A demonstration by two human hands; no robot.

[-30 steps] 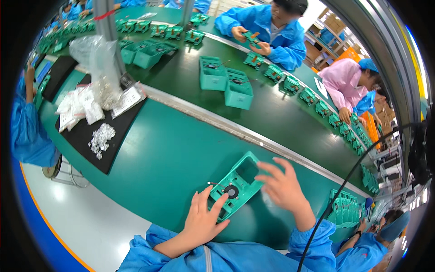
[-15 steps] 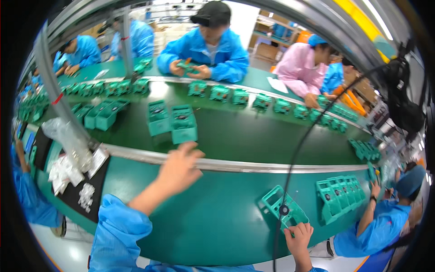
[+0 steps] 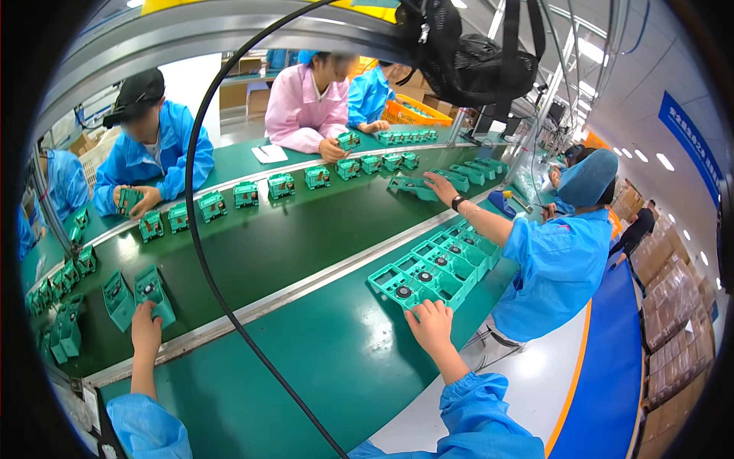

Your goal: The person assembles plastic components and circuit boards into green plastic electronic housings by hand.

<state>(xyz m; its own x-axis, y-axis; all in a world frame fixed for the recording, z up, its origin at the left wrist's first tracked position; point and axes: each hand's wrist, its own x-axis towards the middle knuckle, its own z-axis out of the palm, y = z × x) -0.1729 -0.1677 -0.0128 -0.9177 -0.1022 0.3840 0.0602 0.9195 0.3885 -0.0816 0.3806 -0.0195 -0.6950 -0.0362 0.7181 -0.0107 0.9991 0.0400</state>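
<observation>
My left hand [image 3: 146, 330] reaches over the belt, its fingers closed on the near end of a green plastic housing [image 3: 148, 288] with a round black part inside. Another green housing [image 3: 118, 300] lies just left of it. Off to the right, my right hand [image 3: 430, 324] grips the near edge of a green housing [image 3: 397, 288] with a round black disc. That housing is at the near end of a row of matching housings [image 3: 451, 251] on the green bench, seemingly touching its neighbour. My right fingertips are partly hidden against its edge.
A metal rail [image 3: 252, 309] divides the bench [image 3: 306, 353] from the belt [image 3: 306, 229]. Small green assemblies [image 3: 245, 194] line the far side. A co-worker's arm [image 3: 482, 218] extends over the row's far end. A black cable [image 3: 200, 229] hangs across the view.
My view has swung right. My right hand's housing has moved from apart on the bench to the row's near end. My left hand has gone from hovering to gripping a housing on the belt.
</observation>
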